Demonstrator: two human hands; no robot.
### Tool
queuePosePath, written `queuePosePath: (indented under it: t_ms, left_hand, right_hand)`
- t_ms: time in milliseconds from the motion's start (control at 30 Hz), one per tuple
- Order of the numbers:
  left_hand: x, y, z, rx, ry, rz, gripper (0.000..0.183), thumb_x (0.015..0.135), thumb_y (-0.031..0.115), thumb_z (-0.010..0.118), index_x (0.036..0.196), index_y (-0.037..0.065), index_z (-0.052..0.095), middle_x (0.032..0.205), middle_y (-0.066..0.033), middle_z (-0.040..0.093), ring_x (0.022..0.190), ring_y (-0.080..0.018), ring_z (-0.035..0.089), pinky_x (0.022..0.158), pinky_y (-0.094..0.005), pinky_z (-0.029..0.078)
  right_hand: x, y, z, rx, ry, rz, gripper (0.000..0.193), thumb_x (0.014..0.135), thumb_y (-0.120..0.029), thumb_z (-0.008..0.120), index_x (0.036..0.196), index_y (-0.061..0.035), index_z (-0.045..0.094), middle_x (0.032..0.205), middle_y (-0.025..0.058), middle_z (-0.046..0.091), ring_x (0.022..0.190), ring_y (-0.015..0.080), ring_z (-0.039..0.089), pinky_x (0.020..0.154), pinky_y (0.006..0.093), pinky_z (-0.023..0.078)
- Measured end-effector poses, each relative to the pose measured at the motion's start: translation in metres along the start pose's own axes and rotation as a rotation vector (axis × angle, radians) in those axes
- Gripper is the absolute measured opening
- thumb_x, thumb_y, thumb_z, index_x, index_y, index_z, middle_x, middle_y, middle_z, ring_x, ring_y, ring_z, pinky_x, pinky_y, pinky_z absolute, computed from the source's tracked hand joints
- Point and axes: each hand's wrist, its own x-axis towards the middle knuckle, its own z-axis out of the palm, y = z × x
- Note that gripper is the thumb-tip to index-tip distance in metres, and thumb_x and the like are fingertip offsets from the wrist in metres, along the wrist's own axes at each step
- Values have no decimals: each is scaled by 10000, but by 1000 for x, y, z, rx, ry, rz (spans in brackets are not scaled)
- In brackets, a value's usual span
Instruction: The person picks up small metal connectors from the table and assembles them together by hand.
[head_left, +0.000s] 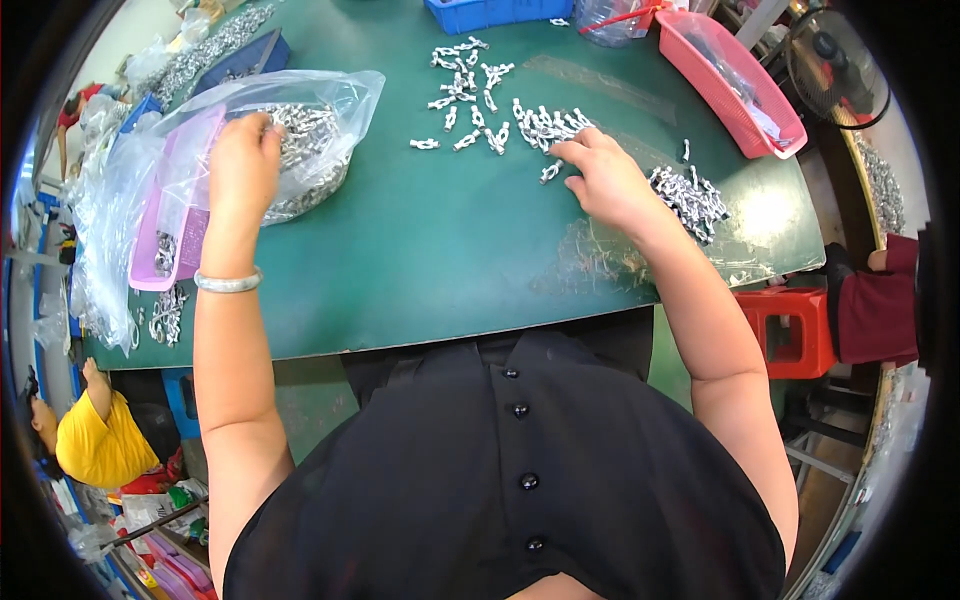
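Note:
My left hand (243,165) is over a clear plastic bag (355,100) full of small silvery metal parts (312,140). Its fingers are curled in by the bag's opening, and what they hold, if anything, is hidden. Beneath and beside that hand, a lilac tray (145,245) contains more of the parts. On the right, my right hand (608,185) reaches palm down with thumb and fingers apart. Its fingertips are at the edge of a cluster of metal clasp-like pieces (540,127). One single piece (550,172) lies just below those fingertips.
Scattered metal pieces (470,90) and a heaped pile (690,203) lie on the green table (420,250). At the back are a blue bin (480,14) and a pink basket (790,135). A fan (835,70) and a red stool (800,335) stand right; other people sit at both sides.

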Motion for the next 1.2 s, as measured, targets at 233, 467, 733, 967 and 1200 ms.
queuePosePath:
  t_ms: [233,467,733,967,1200]
  left_hand:
    - [-18,54,-3,-171,381,218,160,809,84,592,957,35,629,920,-146,599,824,-318,575,722,-390,471]
    - [-51,123,37,-521,-91,429,287,770,7,599,1055,29,597,1132,-154,552,1032,-321,532,863,-392,438]
    - [-55,130,57,-561,-424,438,357,757,63,636,1110,51,580,1196,-123,525,1127,-309,468,957,-400,369]
    - [-62,136,46,-651,-390,391,213,745,45,639,955,47,613,991,-94,570,961,-288,529,839,-372,424]
    - [-67,134,50,-658,-372,344,110,747,32,628,850,41,591,842,-87,544,828,-279,550,713,-370,456]
  right_hand:
    - [23,16,8,-121,-107,-75,556,726,-164,697,1232,-66,487,1363,184,375,1236,370,377,1031,398,331]
    - [5,-25,13,273,-207,-340,423,689,11,652,1101,-49,577,1234,131,516,1157,320,472,955,386,413]
    - [-26,-25,8,368,-53,-281,185,700,17,629,874,-25,583,970,90,597,962,287,552,876,376,432]
    - [-35,-31,5,360,66,-134,203,691,-14,652,883,-40,592,899,85,581,913,283,528,793,365,433]
    - [-38,-32,17,167,157,-196,160,700,-61,670,849,-58,611,989,68,557,995,279,492,857,383,384]
